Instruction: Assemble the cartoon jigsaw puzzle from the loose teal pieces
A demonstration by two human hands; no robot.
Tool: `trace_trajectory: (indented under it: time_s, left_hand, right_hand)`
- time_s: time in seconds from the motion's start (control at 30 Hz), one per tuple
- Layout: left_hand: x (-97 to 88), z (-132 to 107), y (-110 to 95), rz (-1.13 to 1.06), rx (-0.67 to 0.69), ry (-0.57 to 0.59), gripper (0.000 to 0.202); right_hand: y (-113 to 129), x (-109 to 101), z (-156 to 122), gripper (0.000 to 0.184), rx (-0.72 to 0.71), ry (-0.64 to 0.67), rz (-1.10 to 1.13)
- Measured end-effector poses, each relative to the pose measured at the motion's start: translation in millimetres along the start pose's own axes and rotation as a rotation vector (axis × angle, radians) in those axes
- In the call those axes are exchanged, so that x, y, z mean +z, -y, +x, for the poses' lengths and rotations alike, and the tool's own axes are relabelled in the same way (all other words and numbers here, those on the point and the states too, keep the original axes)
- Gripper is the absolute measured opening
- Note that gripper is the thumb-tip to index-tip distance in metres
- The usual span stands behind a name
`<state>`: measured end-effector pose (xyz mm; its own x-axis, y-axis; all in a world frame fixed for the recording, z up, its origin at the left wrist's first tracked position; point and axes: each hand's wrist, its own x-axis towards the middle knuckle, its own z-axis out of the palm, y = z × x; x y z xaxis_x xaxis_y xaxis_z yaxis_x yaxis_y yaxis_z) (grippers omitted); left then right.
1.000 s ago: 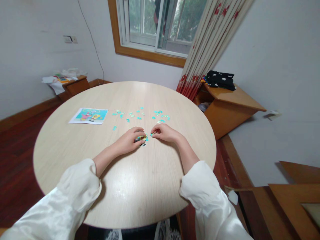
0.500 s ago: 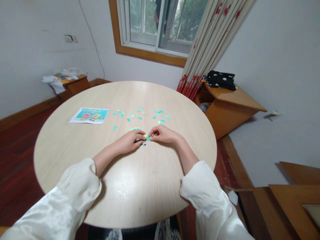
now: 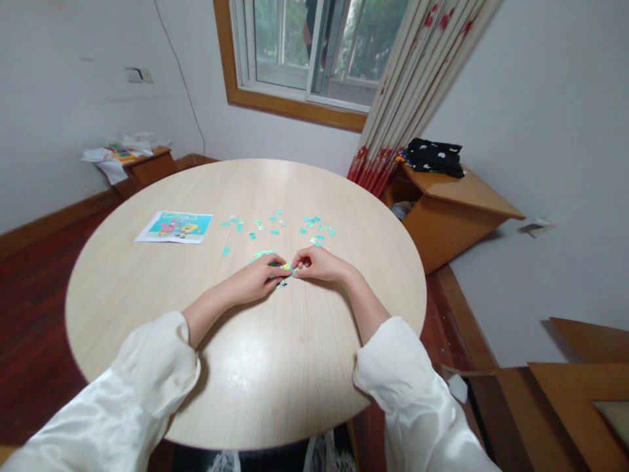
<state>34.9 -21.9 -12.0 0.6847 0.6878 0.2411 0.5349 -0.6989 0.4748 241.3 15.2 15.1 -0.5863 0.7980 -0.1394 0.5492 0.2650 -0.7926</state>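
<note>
My left hand (image 3: pixel 260 278) lies over a small joined patch of jigsaw puzzle (image 3: pixel 282 284), its fingers bent and pressed onto the pieces. Most of that patch is hidden beneath the palm and fingers. From the other side my right hand (image 3: pixel 319 263) pinches a small turquoise puzzle piece (image 3: pixel 294 269) at the patch's right edge, thumb and forefinger together. The fingertips of both hands nearly meet there. Just beyond my left hand, a strip of greenish puzzle pieces (image 3: pixel 263 254) shows.
Loose turquoise puzzle pieces (image 3: pixel 260 224) are scattered farther back, with another group of pieces (image 3: pixel 314 223) to the right. A printed cartoon picture (image 3: pixel 177 227) lies at the left of the round table (image 3: pixel 246 373). Wooden cabinets (image 3: pixel 457 203) stand beyond the table's right edge.
My left fingertips have shifted slightly right, covering more of the turquoise piece at the joint. My right hand has barely moved.
</note>
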Motion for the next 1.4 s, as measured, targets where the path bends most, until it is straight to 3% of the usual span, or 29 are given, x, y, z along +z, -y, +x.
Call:
trace_trajectory:
  time_s: [0.17,0.4,0.77,0.83,0.97,1.07,1.23,1.4]
  left_hand:
    - [0.4,0,1,-0.005,-0.005,-0.004,0.032]
    - [-1.5,0,-3,0.012,-0.007,0.002,0.032]
    - [-2.0,-1,0,0.003,-0.004,-0.099,0.036]
    - [-6.0,-1,1,0.026,-0.073,-0.16,0.032]
    - [-18.7,-2,4,0.164,-0.338,-0.277,0.024]
    - [-25.0,-3,2,0.267,-0.507,-0.263,0.023]
    - [-26.2,-2,-7,0.35,-0.631,-0.17,0.024]
    - [-27.4,-2,-8,0.395,-0.699,-0.163,0.024]
  right_hand:
    - [-7,-1,2,0.008,-0.017,-0.017,0.121]
    - [-9,0,3,0.005,-0.034,-0.029,0.101]
    - [-24,-9,8,0.006,-0.076,-0.383,0.056]
    - [-27,-11,10,0.006,-0.071,-0.465,0.011]
    - [-33,-16,12,0.013,-0.002,-0.648,-0.115]
    - [-37,-23,9,0.019,0.079,-0.724,-0.193]
    - [-45,-29,6,0.024,0.166,-0.748,-0.297]
    - [-49,-29,7,0.026,0.196,-0.711,-0.352]
